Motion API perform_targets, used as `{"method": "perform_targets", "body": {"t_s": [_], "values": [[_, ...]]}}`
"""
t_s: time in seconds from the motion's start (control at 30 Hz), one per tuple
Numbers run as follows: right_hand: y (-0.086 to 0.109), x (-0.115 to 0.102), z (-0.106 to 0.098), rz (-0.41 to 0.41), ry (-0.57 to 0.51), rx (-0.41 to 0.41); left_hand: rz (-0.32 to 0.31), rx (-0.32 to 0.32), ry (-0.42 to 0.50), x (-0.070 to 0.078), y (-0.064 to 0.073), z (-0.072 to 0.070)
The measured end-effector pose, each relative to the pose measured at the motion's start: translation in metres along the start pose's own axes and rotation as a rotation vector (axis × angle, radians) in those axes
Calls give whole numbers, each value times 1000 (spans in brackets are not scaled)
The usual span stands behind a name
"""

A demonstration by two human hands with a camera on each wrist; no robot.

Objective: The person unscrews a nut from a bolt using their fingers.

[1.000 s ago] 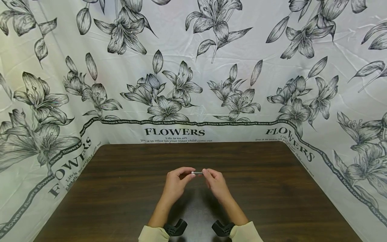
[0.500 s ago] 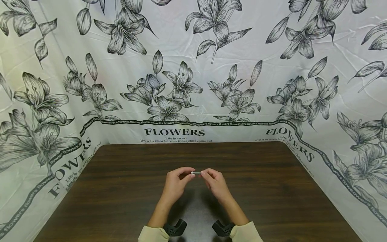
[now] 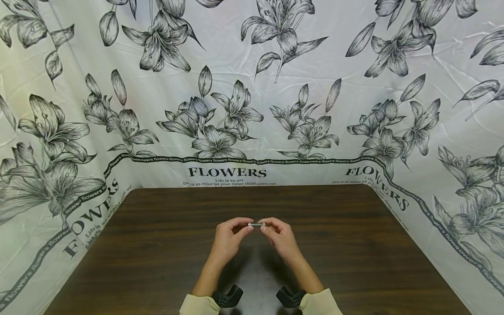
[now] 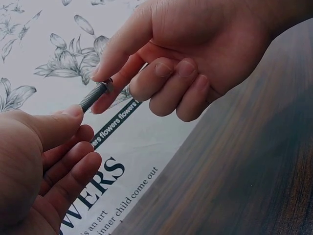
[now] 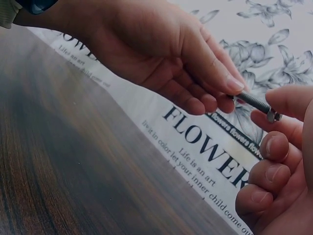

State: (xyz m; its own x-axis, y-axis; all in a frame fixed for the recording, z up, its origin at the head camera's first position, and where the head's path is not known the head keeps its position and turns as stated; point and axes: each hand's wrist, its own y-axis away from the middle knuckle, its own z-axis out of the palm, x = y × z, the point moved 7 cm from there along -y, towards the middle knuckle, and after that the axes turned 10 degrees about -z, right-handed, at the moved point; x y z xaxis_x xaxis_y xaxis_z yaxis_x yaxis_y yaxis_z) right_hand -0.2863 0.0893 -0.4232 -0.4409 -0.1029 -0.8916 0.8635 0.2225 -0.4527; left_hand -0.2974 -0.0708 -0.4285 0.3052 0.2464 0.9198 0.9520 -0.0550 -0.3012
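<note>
Between both hands, above the tabletop, a threaded metal bolt (image 3: 257, 225) lies nearly level in the head view. My left hand (image 3: 227, 240) pinches its left end between thumb and index finger, which cover much of that end. At the other end, a small hex nut (image 5: 271, 115) sits on the thread (image 5: 254, 101), with a bit of the bolt's tip beyond it. The thumb and index finger of my right hand (image 3: 282, 240) close around this nut from two sides, leaving part of it visible. The other right fingers curl loosely below, as the left wrist view shows.
A dark wood-grain table (image 3: 165, 253) extends beneath both hands. White cloth (image 3: 291, 144) with black flower prints and lettering hangs behind it and at both sides. Black devices sit on the wrists, beside pale sleeves (image 3: 320, 302).
My right fingertips, which covered the bolt's right end before, have shifted and spread slightly, so that end now shows between thumb and index finger. The left hand keeps its hold, nearly still.
</note>
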Motion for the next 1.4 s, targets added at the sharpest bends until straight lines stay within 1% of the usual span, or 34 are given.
{"method": "perform_targets", "body": {"t_s": [0.1, 0.33, 0.5, 0.67, 0.83, 1.1, 1.2, 1.3, 1.4], "values": [[0, -1, 0, -19, -1, 1, -18, 6, -10, 0, 0, 0], [-1, 28, -6, -84, 3, 16, -38, 12, -22, 40, 10, -5], [-2, 26, -6, -112, 11, 16, -33, 10, -25, 41, 10, -5], [-2, 23, -6, -108, 3, 9, -35, 5, -23, 41, 10, -5], [-3, 23, -6, -124, 4, -6, -42, 7, -19, 40, 10, -5], [-2, 22, -7, -149, 12, 8, -52, 9, -14, 40, 11, -5], [-2, 23, -8, -129, -5, 23, -52, 14, -16, 40, 11, -5], [-1, 25, -8, -85, -30, 31, -50, 16, -20, 41, 11, -4], [-1, 26, -8, -39, -43, 20, -49, 12, -17, 41, 11, -4]]}}
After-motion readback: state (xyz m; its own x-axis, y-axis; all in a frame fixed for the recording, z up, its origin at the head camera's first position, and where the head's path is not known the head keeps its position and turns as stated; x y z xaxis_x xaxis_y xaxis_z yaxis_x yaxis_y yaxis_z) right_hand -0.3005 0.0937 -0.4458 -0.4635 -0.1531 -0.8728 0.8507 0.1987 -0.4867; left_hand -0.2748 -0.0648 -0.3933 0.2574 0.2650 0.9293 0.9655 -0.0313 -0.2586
